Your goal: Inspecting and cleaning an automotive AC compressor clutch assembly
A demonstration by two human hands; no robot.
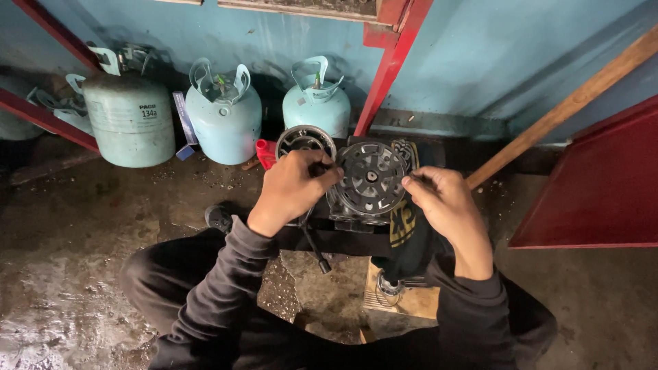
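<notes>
Head view looks down on a round dark metal clutch disc with slotted face [371, 177], fixed on the front of a grimy compressor body between the person's knees. At the disc's left rim, the left hand [293, 188] curls its fingers tightly around a thin black tool handle [315, 248]. At its right rim, the right hand [449, 204] presses bunched fingers against the edge. Behind the disc, three pale blue gas cylinders [224, 116] stand against the blue wall [473, 55].

Three pale-blue gas cylinders [226, 116] against blue wall [473, 55]; red frame [391, 68]; wooden stick [562, 109]; wet concrete floor [75, 253].
</notes>
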